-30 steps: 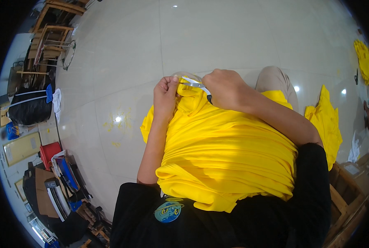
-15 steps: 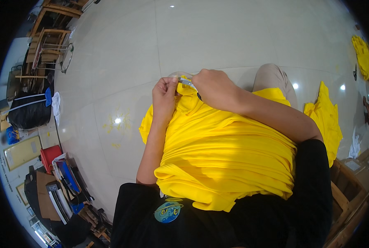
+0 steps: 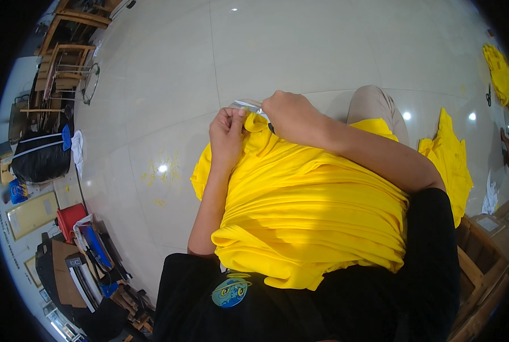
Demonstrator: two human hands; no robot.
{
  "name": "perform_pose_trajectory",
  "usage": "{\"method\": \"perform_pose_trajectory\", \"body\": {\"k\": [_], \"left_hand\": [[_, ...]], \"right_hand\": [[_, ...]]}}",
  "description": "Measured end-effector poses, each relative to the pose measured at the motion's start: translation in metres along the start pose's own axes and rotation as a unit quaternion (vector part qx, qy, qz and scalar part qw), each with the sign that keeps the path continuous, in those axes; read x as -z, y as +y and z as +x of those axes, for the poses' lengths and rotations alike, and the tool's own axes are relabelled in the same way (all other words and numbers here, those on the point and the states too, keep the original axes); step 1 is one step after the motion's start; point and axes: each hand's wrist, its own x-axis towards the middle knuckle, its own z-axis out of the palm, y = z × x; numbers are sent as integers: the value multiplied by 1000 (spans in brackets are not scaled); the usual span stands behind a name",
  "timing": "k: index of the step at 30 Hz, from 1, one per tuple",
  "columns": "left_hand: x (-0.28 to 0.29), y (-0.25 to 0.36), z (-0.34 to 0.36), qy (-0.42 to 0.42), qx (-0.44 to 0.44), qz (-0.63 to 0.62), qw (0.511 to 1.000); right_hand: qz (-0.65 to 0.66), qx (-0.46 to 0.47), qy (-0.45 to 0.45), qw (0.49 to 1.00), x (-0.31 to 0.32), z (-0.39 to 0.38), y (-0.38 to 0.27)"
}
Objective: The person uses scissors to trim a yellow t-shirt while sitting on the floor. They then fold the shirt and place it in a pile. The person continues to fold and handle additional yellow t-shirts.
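Observation:
A large heap of yellow cloth (image 3: 311,205) lies bunched over my lap. My left hand (image 3: 226,135) is closed, with thumb and fingers pinching the cloth's far edge. My right hand (image 3: 294,117) is wrapped round a pair of scissors (image 3: 251,106); the silver blades point left, beside my left fingertips and just above a raised fold of the cloth. A black part of the handle shows under my right palm, while my fingers hide the rest. Whether the blades are touching the cloth I cannot tell.
Another yellow cloth piece (image 3: 448,165) lies on the floor to my right, near cardboard boxes (image 3: 496,228). More yellow cloth (image 3: 500,77) and black scissors (image 3: 488,96) are farther right. Yellow scraps (image 3: 160,171) dot the tiles at left. A black bag (image 3: 43,157) and stools (image 3: 69,71) stand along the left.
The scissors and my right hand have shifted slightly left and away from me, and the blades now look more spread. My left hand keeps its pinch on the cloth.

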Motion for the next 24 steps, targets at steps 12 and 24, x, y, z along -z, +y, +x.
{"method": "perform_pose_trajectory", "body": {"k": [12,24], "left_hand": [[-1,6,5,-1,78,-149,986],[5,4,8,-35,66,-192,978]], "right_hand": [[256,-145,-38,955,20,6,34],[372,-121,-26,920,-18,15,26]]}}
